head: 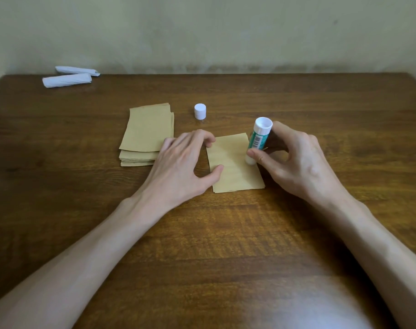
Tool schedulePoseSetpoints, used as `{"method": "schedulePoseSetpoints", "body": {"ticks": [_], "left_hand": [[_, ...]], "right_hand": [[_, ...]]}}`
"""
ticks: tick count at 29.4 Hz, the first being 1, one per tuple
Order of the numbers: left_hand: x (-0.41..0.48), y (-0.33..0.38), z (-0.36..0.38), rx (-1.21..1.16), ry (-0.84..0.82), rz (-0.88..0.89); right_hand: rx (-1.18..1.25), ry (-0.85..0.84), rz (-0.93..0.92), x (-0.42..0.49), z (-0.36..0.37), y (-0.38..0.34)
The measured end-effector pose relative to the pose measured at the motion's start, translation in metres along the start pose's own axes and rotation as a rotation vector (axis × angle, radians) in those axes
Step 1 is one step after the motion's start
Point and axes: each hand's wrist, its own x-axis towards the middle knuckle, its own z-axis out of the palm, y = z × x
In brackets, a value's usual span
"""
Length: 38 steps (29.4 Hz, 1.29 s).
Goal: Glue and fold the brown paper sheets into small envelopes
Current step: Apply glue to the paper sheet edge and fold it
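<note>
A single brown paper sheet [235,165] lies flat on the wooden table [202,233]. My left hand [183,162] rests on its left edge, thumb and fingertips touching the paper. My right hand [297,160] grips a green and white glue stick [258,141], held nearly upright with its lower end on the sheet's right edge. To the left sits a stack of brown paper sheets [146,136]. The glue stick's white cap [200,111] stands on the table behind the sheet.
Two white rolled paper bundles [69,77] lie at the table's far left corner, by the wall. The table's far edge meets a pale wall.
</note>
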Motion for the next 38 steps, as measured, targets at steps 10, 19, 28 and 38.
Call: {"method": "schedulePoseSetpoints", "body": {"ticks": [10, 19, 28, 38], "left_hand": [[0.001, 0.0, -0.001, 0.006, 0.015, -0.008], [0.003, -0.001, 0.001, 0.024, 0.025, -0.005], [0.002, -0.002, -0.003, -0.013, 0.003, -0.005], [-0.002, -0.001, -0.008, 0.055, -0.087, 0.012]], "right_hand": [[0.314, 0.192, 0.055, -0.001, -0.006, 0.0], [0.303, 0.05, -0.032, 0.005, 0.02, -0.001], [0.147, -0.011, -0.037, 0.006, 0.025, -0.009], [0.128, -0.067, -0.041, 0.007, 0.026, -0.009]]}}
